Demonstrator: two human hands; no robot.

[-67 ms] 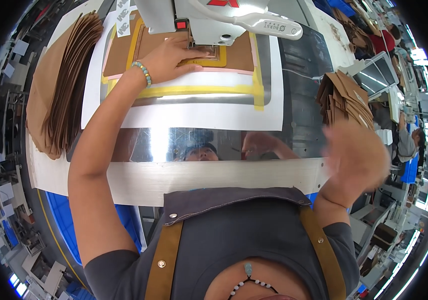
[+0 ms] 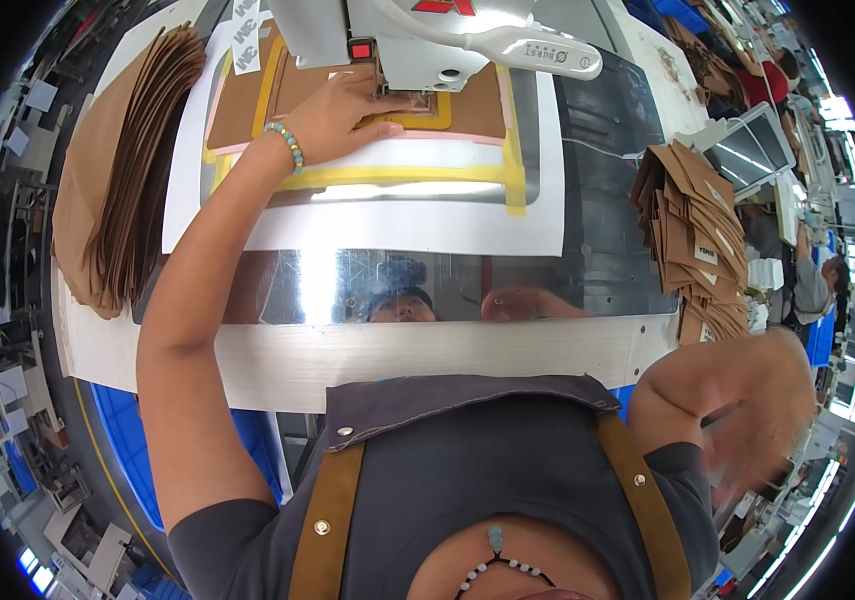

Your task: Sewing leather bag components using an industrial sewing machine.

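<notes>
My left hand (image 2: 343,120) lies with fingers outstretched on a brown panel (image 2: 233,110) in a yellow-edged frame, its fingertips at the white machine head (image 2: 428,50). The panel rests on a white sheet (image 2: 428,230) with yellow tape strips (image 2: 408,175). My right hand (image 2: 748,420) is low at the right beside my body, outside the table's front edge; motion smears its fingers, so I cannot tell what, if anything, it holds. A stack of brown folded pieces (image 2: 688,240) is just above it.
A thick stack of brown paper-like pieces (image 2: 123,170) lines the left side. A polished metal plate (image 2: 468,290) spans the pale table (image 2: 418,355). Blue bins (image 2: 123,450) sit below. A laptop-like grey panel (image 2: 748,145) and a seated co-worker (image 2: 813,280) are at the right.
My right hand has swung down and outward to the right, uncovering more of the right stack. The white sheet has shifted slightly away from me, with my left hand still on the panel.
</notes>
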